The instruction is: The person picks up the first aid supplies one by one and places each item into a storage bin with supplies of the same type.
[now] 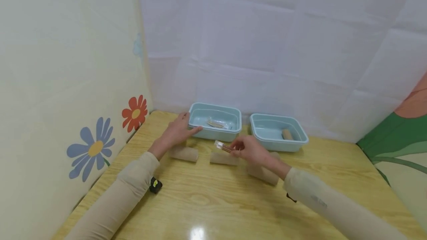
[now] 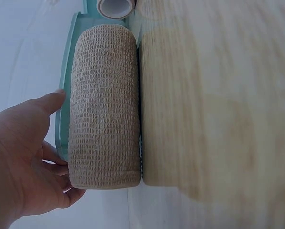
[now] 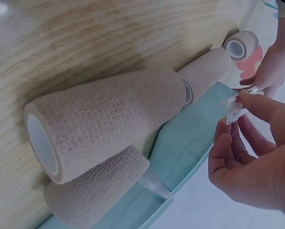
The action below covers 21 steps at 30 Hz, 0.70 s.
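My left hand [image 1: 176,133] holds the left end of a light blue plastic bin [image 1: 217,106], its thumb along the front rim. Inside that bin lie clear packets [image 1: 217,123] with thin sticks. In front of the bin, my right hand [image 1: 251,151] pinches a small clear packet [image 1: 224,146] of brown sticks between thumb and fingers, above the bandage rolls. A beige textured bandage roll [image 2: 104,105] lies beside my left fingers and partly hides them in the left wrist view. Another large bandage roll [image 3: 109,119] appears below my right hand.
A second light blue bin [image 1: 280,144] stands to the right, with a small beige roll [image 1: 287,135] in it. More bandage rolls, such as the middle one [image 1: 223,159], lie in a row before the bins on the wooden table [image 1: 207,203]. White cloth [image 1: 253,47] hangs behind.
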Motion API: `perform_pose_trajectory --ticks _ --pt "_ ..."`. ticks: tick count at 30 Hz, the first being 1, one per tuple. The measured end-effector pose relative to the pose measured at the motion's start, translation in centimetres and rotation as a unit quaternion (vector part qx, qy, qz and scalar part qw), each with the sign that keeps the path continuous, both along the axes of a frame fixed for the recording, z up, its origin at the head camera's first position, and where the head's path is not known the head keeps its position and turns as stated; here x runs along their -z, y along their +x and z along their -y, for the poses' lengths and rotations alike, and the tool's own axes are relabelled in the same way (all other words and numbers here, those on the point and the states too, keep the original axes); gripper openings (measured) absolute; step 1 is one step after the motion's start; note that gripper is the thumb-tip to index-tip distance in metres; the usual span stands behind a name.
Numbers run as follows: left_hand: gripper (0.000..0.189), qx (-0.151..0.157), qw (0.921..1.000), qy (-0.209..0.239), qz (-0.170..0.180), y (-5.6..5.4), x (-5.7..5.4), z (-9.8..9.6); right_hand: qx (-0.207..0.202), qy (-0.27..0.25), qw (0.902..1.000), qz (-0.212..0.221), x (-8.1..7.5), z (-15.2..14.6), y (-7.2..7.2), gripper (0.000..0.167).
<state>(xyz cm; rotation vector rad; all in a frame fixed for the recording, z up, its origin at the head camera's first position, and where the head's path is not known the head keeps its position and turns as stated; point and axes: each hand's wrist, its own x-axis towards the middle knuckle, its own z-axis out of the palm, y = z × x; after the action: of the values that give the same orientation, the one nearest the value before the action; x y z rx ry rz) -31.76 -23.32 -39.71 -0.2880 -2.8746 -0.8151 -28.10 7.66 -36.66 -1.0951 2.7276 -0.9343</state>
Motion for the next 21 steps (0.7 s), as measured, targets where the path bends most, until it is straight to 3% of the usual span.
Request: perform_pose_trajectory --ticks 8,16,21 --pt "0.097 -0.005 0.9999 -0.009 -0.003 -0.1 0.0 0.3 0.013 -0.011 0.9997 -0.018 -0.3 0.7 -1.7 0.006" --pt "0.097 -0.006 1.0 -0.002 -0.002 0.0 0.3 0.5 0.016 0.01 0.9942 -0.106 -1.1 2.6 -3.2 0.008" --pt "0.096 -0.009 1.0 -0.002 0.001 0.1 0.1 0.6 0.029 0.034 0.9902 -0.132 -2.0 3.4 -3.7 0.011"
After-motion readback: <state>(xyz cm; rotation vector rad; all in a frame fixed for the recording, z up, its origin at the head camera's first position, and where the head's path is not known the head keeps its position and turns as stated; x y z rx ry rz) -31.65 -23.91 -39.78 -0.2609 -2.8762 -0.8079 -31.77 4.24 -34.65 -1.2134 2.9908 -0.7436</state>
